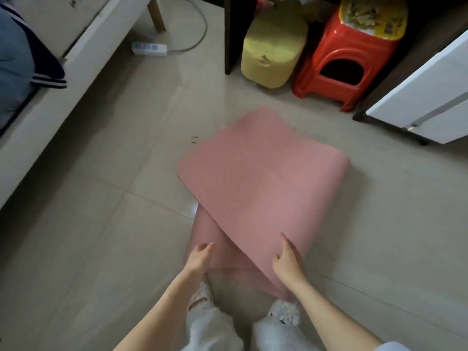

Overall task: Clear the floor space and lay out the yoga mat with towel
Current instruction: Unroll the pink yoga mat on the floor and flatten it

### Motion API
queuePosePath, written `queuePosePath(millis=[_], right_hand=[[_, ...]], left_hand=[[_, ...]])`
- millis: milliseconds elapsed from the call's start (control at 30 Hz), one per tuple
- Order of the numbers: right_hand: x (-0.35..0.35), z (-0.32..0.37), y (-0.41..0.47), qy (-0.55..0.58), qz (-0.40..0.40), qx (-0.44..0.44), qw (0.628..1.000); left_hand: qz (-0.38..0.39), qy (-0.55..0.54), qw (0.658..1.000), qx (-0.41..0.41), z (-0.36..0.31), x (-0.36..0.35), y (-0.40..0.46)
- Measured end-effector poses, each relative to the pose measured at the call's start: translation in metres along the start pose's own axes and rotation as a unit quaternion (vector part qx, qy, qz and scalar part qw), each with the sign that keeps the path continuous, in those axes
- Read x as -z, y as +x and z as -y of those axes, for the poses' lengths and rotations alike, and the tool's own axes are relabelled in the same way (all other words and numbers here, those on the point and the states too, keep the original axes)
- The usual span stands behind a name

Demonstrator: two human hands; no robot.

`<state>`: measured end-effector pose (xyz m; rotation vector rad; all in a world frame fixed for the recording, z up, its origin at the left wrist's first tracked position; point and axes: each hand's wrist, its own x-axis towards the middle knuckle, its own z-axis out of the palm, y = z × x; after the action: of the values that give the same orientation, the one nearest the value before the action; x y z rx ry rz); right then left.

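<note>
A pink yoga mat (pixel 255 178) lies partly unrolled and folded over itself on the tiled floor (pixel 96 249) in front of my feet. Its far end is blurred and sits loosely curved above the floor. My left hand (pixel 198 259) grips the mat's near left edge, fingers curled over it. My right hand (pixel 288 259) rests on the top layer near its right edge, fingers fairly straight and thumb spread. No towel is in view.
A bed frame (pixel 83 44) with clothes runs along the left. A power strip (pixel 149 48) and cable lie on the floor at the back. A yellow container (pixel 273 49) and a red plastic stool (pixel 349 62) stand under a dark desk. White cabinet (pixel 428 97) at right.
</note>
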<state>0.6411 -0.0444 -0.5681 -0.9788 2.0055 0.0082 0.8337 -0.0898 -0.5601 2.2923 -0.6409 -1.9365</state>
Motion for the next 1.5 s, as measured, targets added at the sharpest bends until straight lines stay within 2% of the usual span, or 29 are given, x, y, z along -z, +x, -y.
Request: queuePosePath(millis=[167, 267, 333, 467, 533, 600, 700, 767, 833, 900, 967, 1000, 1067, 1100, 1133, 1167, 1233, 1333, 1433, 1500], right_hand=[[-0.040, -0.049, 0.100, -0.059, -0.025, -0.047, 0.997], [-0.065, -0.082, 0.170, -0.053, -0.066, -0.057, 0.995], [-0.073, -0.100, 0.207, -0.023, -0.116, -0.077, 0.990], [-0.062, -0.129, 0.259, 0.145, -0.196, -0.148, 0.958], [-0.058, -0.139, 0.268, 0.159, -0.214, -0.163, 0.950], [-0.067, -0.148, 0.271, 0.154, -0.230, -0.163, 0.947], [-0.077, -0.139, 0.269, 0.129, -0.221, -0.116, 0.960], [-0.078, -0.129, 0.267, 0.098, -0.202, -0.065, 0.972], [-0.079, -0.122, 0.265, 0.063, -0.182, -0.011, 0.981], [-0.082, -0.117, 0.264, 0.056, -0.166, 0.034, 0.984], [-0.084, -0.113, 0.264, 0.072, -0.165, 0.058, 0.982], [-0.084, -0.113, 0.265, 0.074, -0.170, 0.063, 0.981], [-0.084, -0.116, 0.265, 0.078, -0.190, 0.071, 0.976], [-0.084, -0.119, 0.266, 0.086, -0.202, 0.077, 0.973], [-0.082, -0.123, 0.266, 0.099, -0.210, 0.082, 0.969], [-0.080, -0.126, 0.265, 0.111, -0.216, 0.083, 0.966], [-0.079, -0.128, 0.261, 0.098, -0.233, 0.076, 0.964], [-0.092, -0.120, 0.244, -0.020, -0.258, 0.123, 0.958], [-0.119, -0.101, 0.223, -0.134, -0.197, 0.232, 0.943], [-0.133, -0.092, 0.214, -0.181, -0.164, 0.260, 0.934]], left_hand=[[-0.006, 0.019, 0.999, -0.031, 0.008, -0.031, 0.102], [-0.047, 0.010, 0.996, -0.080, 0.017, -0.061, 0.183], [-0.099, 0.003, 0.993, -0.071, 0.024, -0.080, 0.230], [-0.168, 0.037, 0.985, -0.018, 0.032, -0.106, 0.291], [-0.185, 0.068, 0.980, -0.008, 0.026, -0.113, 0.303], [-0.184, 0.048, 0.982, -0.007, 0.022, -0.125, 0.310], [-0.194, 0.023, 0.980, -0.038, 0.010, -0.139, 0.310], [-0.216, -0.050, 0.967, -0.126, 0.004, -0.139, 0.306], [-0.213, -0.125, 0.935, -0.256, 0.000, -0.131, 0.305], [-0.197, -0.156, 0.921, -0.298, 0.003, -0.123, 0.304], [-0.191, -0.144, 0.942, -0.235, 0.012, -0.117, 0.307], [-0.160, -0.133, 0.961, -0.184, 0.018, -0.116, 0.308], [-0.008, -0.082, 0.994, -0.076, 0.032, -0.120, 0.298], [0.066, -0.062, 0.995, -0.034, 0.038, -0.124, 0.292], [0.107, -0.060, 0.992, -0.013, 0.044, -0.129, 0.288], [0.117, -0.077, 0.990, -0.009, 0.047, -0.135, 0.285], [0.085, -0.146, 0.984, -0.049, 0.040, -0.142, 0.283], [0.002, -0.215, 0.964, -0.157, 0.005, -0.145, 0.285], [-0.048, -0.260, 0.938, -0.225, -0.036, -0.141, 0.281], [-0.063, -0.288, 0.922, -0.252, -0.058, -0.139, 0.273]])
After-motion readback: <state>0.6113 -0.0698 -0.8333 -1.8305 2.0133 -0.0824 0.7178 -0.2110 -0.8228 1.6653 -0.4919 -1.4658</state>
